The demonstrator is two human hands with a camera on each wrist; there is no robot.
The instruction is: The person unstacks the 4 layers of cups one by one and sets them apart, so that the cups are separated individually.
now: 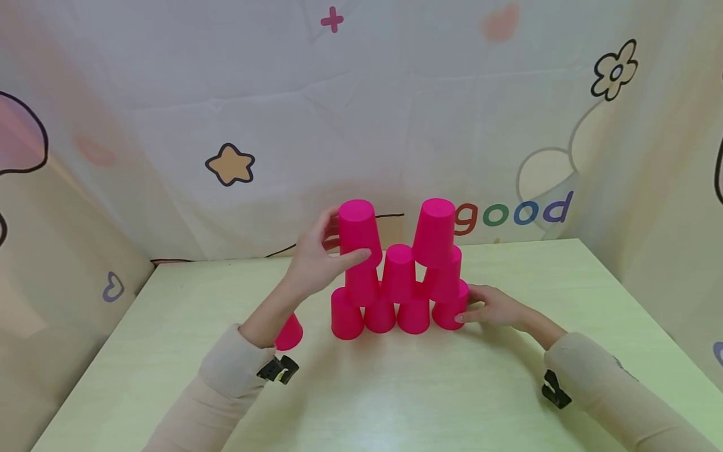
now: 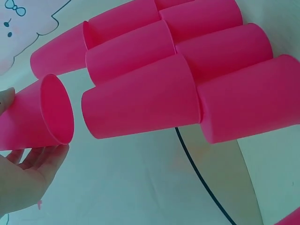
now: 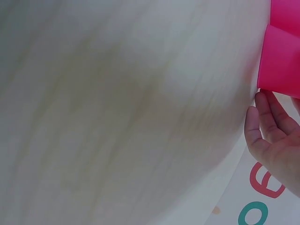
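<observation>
My left hand [image 1: 319,260] grips an upside-down pink cup [image 1: 356,229], thumb on one side and fingers on the other. In the left wrist view this held cup [image 2: 26,115] has its open mouth towards the stack, with a gap between them. Under it stand pink cups in tiers: several in the base row, three in the middle row [image 1: 399,276], and one top cup [image 1: 437,232] at the right. Beside the rightmost base cup [image 1: 449,312] is my right hand [image 1: 497,306]; its fingertips are right at that cup's lower edge in the right wrist view.
Another pink cup [image 1: 289,333] stands on the pale table [image 1: 429,402] left of the stack, partly hidden behind my left forearm. A printed cloth [image 1: 271,113] hangs close behind the stack and continues along both sides.
</observation>
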